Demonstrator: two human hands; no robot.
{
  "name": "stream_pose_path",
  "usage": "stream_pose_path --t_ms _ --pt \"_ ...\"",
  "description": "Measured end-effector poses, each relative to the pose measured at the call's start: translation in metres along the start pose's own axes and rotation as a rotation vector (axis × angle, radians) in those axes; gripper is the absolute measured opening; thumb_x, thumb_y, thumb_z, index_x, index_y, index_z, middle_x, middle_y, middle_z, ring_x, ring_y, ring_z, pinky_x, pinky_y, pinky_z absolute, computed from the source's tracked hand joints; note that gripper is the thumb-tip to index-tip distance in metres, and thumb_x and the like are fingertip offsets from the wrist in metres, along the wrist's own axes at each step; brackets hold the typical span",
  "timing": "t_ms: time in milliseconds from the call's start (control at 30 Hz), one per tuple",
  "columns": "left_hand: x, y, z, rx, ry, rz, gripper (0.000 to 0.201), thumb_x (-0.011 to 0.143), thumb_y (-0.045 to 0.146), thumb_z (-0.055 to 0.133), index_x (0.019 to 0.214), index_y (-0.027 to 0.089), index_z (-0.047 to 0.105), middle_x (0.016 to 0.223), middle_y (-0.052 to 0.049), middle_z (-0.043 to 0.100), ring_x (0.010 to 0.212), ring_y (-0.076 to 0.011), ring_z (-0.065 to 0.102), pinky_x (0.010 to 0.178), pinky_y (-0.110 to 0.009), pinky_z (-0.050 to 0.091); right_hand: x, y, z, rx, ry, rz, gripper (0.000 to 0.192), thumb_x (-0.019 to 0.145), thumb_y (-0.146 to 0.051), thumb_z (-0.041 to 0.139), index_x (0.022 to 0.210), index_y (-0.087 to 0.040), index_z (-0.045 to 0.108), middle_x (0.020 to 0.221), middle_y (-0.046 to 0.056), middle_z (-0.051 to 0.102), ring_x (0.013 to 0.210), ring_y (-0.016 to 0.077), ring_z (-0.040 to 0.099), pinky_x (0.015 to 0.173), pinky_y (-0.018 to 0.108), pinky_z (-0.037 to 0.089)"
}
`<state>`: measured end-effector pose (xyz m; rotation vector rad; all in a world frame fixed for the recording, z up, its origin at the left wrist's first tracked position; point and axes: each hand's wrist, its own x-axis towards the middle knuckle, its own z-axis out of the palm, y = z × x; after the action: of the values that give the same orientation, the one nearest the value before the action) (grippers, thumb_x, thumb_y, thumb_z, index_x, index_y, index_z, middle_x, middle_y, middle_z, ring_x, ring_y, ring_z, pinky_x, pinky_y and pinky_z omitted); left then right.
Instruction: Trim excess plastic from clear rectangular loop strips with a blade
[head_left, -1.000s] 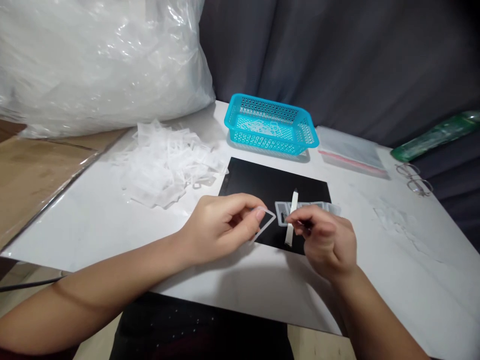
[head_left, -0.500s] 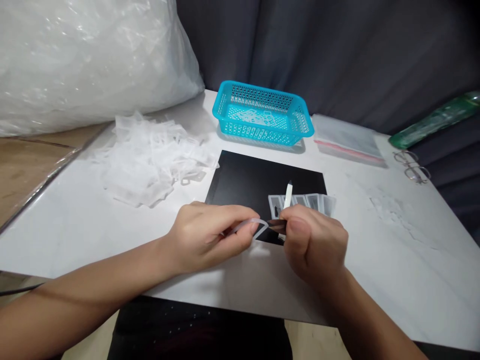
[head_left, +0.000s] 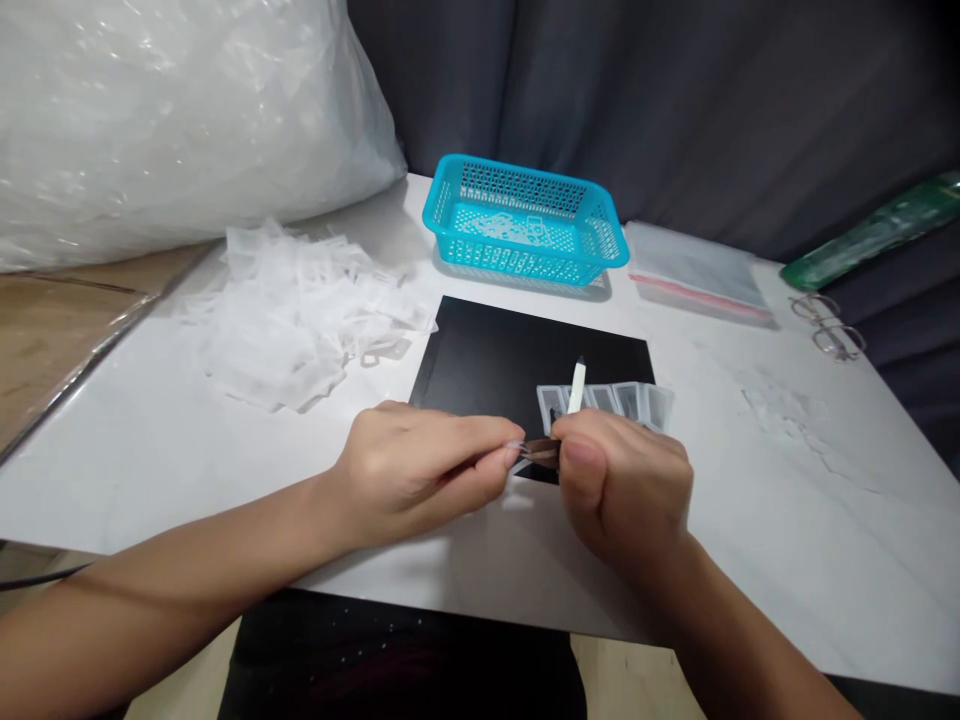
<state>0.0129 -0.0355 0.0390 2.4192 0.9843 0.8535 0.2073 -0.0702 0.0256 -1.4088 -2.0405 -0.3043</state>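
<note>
At the mat's near edge: both hands met over the front edge of the black mat (head_left: 487,350), low above the tabletop (head_left: 750,500).
Left hand: the left hand (head_left: 420,470) had its fingers (head_left: 480,440) pinched tight on a small clear piece (head_left: 517,460), which was mostly hidden by the fingertips.
Right hand: the right hand (head_left: 622,480) was curled into a closed fist round a tool (head_left: 576,385); its white end stuck up behind the knuckles, and a dark tip reached across to the clear piece.
Clear piece: it was held in the air between the two hands, just above the mat's front edge, with the tool tip touching or nearly touching it; I could not tell which.
Step, as I judge it: the tool was working on the held piece, picking or trimming at it.
Next move calls for: a steady left pinch and only small tip motions, since the contact spot sat under the fingers.
Edges: a row of clear pieces (head_left: 630,400) lay just behind the right hand on the mat, near enough for a knuckle to nudge.
Open room: bare tabletop lay to the right and front; the loose pile (head_left: 292,310) sat well left and the blue basket (head_left: 517,262) well behind.
Far side: the big bag (head_left: 172,110), zip bags (head_left: 694,270), glasses (head_left: 829,325) and green bottle (head_left: 877,230) were all well apart from the hands.
</note>
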Motion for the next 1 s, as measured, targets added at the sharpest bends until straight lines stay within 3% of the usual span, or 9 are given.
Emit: stream_pose_path --t_ms 233,433,767,1000 --pt "0.0005 -0.0002 -0.0005 0.016 -0.023 -0.026 0.017 0.091 0.031 0.057 0.096 0.028 0.073 0.06 0.004 0.069 0.049 -0.0086 0.058 0.055 -0.016 0.043 -0.0018 0.0002 0.0011 -0.037 0.013 0.014 0.049 0.099 -0.031 0.028 0.059 -0.02 0.054 0.053 0.001 0.056 0.048 0.0119 0.046 0.05 0.027 0.028" --pt "0.0025 -0.004 0.0031 -0.108 -0.012 -0.003 0.018 0.09 0.028 0.055 0.09 0.025 0.073 0.046 0.007 0.059 0.039 -0.0069 0.05 0.047 -0.015 0.04 -0.0019 -0.0012 0.0016 -0.119 0.037 0.013 0.054 0.1 -0.036 0.026 0.056 -0.02 0.053 0.049 0.001 0.053 0.047 0.0126 0.044 0.048 0.029 0.025" --pt "0.003 0.0008 0.0013 -0.123 -0.027 -0.054 0.015 0.089 0.025 0.057 0.088 0.024 0.072 0.047 0.008 0.056 0.041 -0.0056 0.048 0.048 -0.015 0.038 -0.0018 -0.0038 0.0021 -0.134 0.04 0.028 0.053 0.1 -0.036 0.026 0.056 -0.02 0.052 0.049 0.001 0.052 0.047 0.013 0.043 0.049 0.029 0.024" --pt "0.0046 -0.006 0.0064 -0.139 0.059 0.075 0.013 0.086 0.02 0.058 0.082 0.022 0.07 0.043 0.009 0.052 0.036 -0.0034 0.042 0.041 -0.013 0.033 -0.002 -0.0041 0.0026 -0.152 0.047 0.029 0.055 0.1 -0.036 0.025 0.055 -0.02 0.053 0.049 0.001 0.051 0.047 0.0123 0.042 0.048 0.028 0.023"
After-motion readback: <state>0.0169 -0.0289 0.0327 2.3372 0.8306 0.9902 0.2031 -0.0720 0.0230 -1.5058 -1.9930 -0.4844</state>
